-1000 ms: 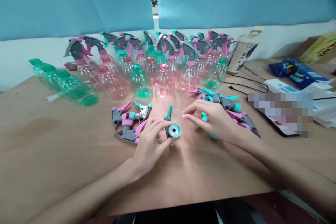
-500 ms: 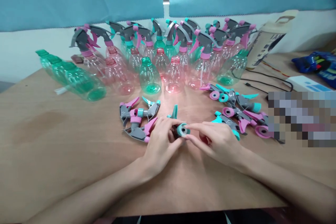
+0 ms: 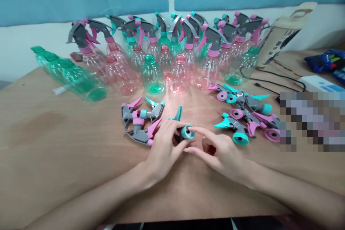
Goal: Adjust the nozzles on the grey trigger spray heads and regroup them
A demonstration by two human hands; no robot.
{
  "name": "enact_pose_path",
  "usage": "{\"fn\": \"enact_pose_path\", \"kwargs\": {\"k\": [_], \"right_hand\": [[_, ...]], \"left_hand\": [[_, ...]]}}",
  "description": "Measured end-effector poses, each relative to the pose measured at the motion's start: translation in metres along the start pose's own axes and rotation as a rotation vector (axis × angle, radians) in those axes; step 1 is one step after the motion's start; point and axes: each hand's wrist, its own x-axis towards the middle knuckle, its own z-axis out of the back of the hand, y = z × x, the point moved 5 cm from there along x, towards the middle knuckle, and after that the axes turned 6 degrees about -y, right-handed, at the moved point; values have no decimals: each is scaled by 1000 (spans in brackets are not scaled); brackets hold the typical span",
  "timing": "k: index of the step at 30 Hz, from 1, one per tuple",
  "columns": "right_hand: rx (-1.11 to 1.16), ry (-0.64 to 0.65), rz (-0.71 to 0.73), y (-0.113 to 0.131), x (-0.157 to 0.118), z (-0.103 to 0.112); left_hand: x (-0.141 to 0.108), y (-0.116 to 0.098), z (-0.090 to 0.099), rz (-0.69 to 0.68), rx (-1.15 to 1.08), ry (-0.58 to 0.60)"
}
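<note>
My left hand [image 3: 164, 147] is closed around a grey-and-teal trigger spray head [image 3: 188, 132], its screw collar facing me and its teal lever pointing up and away. My right hand [image 3: 225, 152] is beside it, index fingertip at the collar's mouth and thumb held apart below. Just left of my left hand lies a small group of spray heads [image 3: 140, 133] with pink and teal parts. More loose spray heads [image 3: 235, 127] are piled to the right, beyond my right hand. Behind them stand several clear pink and green bottles [image 3: 153, 75], some bare-necked.
Bottles fitted with spray heads [image 3: 212, 41] fill the back of the table [image 3: 67, 158]. Green bottles [image 3: 83, 81] line the left. At the right are a cream shaker bottle [image 3: 283, 37], a black cable [image 3: 283, 81], a white box [image 3: 322, 84] and a blue packet [image 3: 326, 61].
My right thumb has come away from the collar and dropped lower, while the index finger stays at its mouth. My left hand keeps its hold on the spray head. The camera view has shifted slightly.
</note>
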Motion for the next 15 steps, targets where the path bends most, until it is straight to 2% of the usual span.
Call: {"fn": "enact_pose_path", "kwargs": {"k": [15], "right_hand": [[268, 112, -68, -2, 7, -3]], "left_hand": [[3, 0, -1, 8, -86, 26]]}}
